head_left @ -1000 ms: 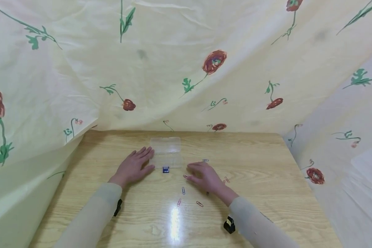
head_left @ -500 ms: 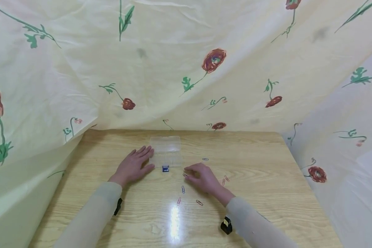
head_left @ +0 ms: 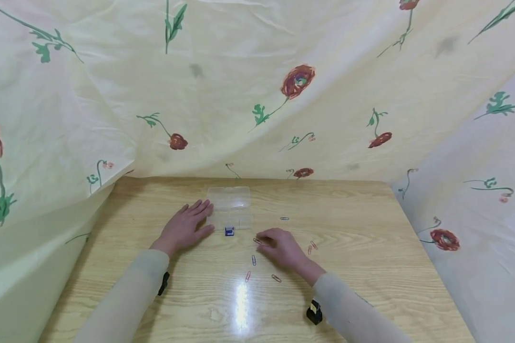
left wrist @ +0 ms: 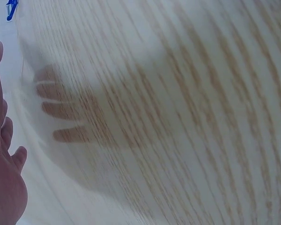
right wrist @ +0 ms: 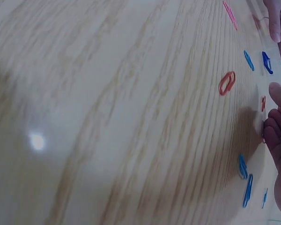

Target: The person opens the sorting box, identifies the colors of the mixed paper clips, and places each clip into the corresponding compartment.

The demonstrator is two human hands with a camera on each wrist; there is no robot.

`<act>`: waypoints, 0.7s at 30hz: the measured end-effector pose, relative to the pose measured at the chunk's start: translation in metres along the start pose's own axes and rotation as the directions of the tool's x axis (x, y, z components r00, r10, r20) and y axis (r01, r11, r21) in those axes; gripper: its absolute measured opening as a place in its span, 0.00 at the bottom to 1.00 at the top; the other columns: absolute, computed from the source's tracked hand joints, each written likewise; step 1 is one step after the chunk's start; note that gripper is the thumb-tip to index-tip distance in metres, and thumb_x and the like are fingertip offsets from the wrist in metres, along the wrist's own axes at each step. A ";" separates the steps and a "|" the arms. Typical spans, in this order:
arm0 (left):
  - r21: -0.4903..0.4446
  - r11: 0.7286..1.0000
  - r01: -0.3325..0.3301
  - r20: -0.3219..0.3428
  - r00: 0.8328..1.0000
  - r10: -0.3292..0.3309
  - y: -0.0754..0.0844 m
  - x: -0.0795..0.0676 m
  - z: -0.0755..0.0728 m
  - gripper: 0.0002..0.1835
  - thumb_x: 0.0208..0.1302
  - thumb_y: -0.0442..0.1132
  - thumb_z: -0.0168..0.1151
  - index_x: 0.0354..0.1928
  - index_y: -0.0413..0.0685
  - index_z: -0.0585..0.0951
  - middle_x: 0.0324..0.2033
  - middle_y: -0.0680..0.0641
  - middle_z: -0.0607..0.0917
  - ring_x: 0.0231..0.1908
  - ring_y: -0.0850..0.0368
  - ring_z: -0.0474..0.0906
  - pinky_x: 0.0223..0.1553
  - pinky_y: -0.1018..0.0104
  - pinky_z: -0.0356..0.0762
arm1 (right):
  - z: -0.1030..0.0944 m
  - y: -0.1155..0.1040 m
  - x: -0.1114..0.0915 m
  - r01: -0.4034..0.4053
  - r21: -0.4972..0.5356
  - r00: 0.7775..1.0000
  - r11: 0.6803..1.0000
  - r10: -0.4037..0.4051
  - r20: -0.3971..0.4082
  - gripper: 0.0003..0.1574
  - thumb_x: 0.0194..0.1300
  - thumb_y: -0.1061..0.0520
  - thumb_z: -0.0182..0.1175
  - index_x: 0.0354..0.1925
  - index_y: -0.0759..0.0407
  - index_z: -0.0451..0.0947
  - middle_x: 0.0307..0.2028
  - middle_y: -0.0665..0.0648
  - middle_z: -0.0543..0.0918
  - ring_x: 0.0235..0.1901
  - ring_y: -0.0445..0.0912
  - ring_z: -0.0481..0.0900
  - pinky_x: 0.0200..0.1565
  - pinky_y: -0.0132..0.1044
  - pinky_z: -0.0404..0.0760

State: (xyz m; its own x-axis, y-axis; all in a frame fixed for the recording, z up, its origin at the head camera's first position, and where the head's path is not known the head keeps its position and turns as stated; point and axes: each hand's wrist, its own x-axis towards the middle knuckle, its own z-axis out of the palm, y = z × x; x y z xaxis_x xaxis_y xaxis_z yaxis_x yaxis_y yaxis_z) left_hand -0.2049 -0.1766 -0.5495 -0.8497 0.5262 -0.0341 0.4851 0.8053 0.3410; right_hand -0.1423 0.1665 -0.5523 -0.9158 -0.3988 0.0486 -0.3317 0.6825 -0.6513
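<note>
My left hand (head_left: 184,232) lies on the table with its fingers straight. Its fingertips touch the left side of an open clear plastic box (head_left: 228,197). A small blue-and-white piece (head_left: 229,231) sits at the box's front edge. To the right of the box, my right hand (head_left: 285,247) hovers low with thumb and fingers apart. A red paper clip (head_left: 257,241) lies in the gap by its fingertips, also visible as a red clip (right wrist: 263,103) in the right wrist view. Only part of the left hand (left wrist: 7,140) shows in the left wrist view.
Loose paper clips lie around the right hand: a blue one (head_left: 253,260), a pink one (head_left: 247,276), a dark red one (head_left: 276,278), reddish ones (head_left: 312,247) and another (head_left: 284,218) behind. Flowered cloth (head_left: 223,95) hangs behind and beside the wooden table (head_left: 189,305).
My right hand has shifted slightly left, its thumb and fingers now around the red clip's spot. The left hand and the box stay put.
</note>
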 end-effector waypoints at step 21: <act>0.005 1.000 -0.008 -0.021 1.000 0.008 0.002 -0.001 -0.002 0.39 0.81 0.61 0.53 0.84 0.49 0.62 0.83 0.46 0.60 0.83 0.42 0.52 0.83 0.40 0.47 | 0.005 0.002 0.000 0.033 -0.066 0.998 0.997 -0.036 -0.045 0.18 0.68 0.57 0.74 0.55 0.56 0.88 0.52 0.54 0.87 0.52 0.49 0.85 0.57 0.46 0.87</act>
State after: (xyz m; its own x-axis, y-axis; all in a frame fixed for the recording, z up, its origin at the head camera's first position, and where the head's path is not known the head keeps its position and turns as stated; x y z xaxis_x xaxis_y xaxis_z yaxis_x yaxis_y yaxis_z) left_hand -0.2033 -0.1760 -0.5466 -0.8496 0.5273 -0.0118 0.4931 0.8021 0.3369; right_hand -0.1419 0.1646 -0.5570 -0.9126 -0.3951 0.1054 -0.3756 0.7078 -0.5983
